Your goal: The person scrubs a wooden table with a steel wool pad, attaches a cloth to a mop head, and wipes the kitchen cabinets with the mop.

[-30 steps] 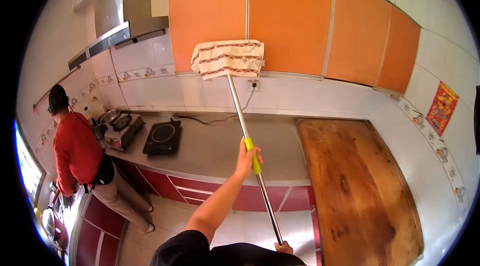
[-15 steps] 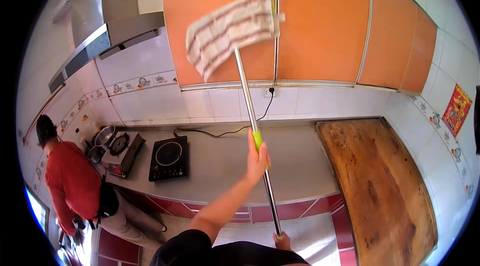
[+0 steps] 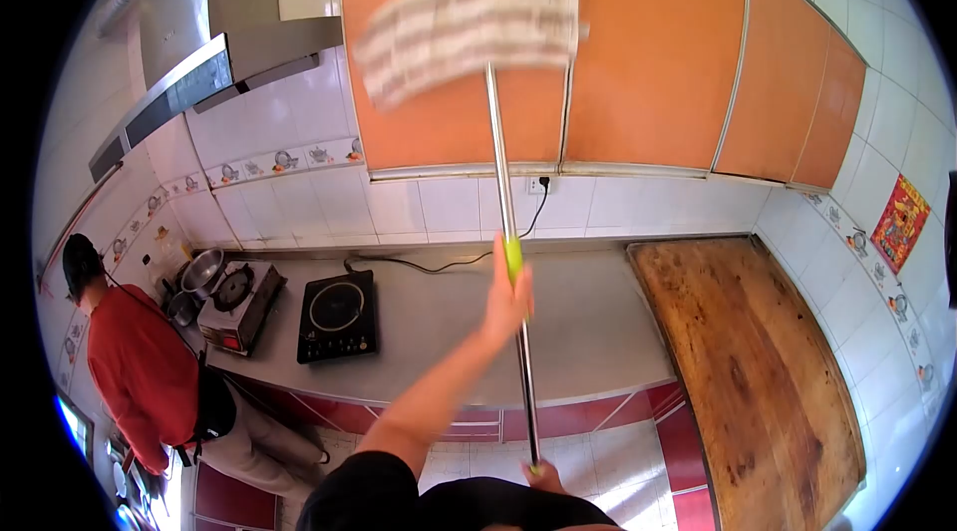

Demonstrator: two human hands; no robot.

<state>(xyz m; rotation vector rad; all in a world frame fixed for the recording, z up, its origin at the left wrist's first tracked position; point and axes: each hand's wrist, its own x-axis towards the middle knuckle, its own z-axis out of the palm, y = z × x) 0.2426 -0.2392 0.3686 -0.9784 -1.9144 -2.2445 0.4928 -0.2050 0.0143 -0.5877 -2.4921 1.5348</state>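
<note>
A flat mop with a striped cloth head (image 3: pixel 469 30) is raised in front of the orange wall cabinets (image 3: pixel 648 52). The cloth is blurred by motion and appears to lie against a cabinet door. My left hand (image 3: pixel 509 297) is closed around the green grip (image 3: pixel 513 257) on the metal pole (image 3: pixel 501 152). Lower down, close to my body, my right hand (image 3: pixel 543 477) wraps round the pole's bottom end.
On the steel counter (image 3: pixel 498 332) sit a black induction cooker (image 3: pixel 338 317), a gas stove (image 3: pixel 237 302) and a metal bowl (image 3: pixel 204 272). A large wooden board (image 3: pixel 748 371) covers the right side. A range hood (image 3: pixel 249 52) juts out upper left. A person in red (image 3: pixel 145 356) stands at left.
The mop head has swung upward and turned more level, its cloth shifting slightly along the cabinet. Both hands have moved a little left with the pole, still holding it.
</note>
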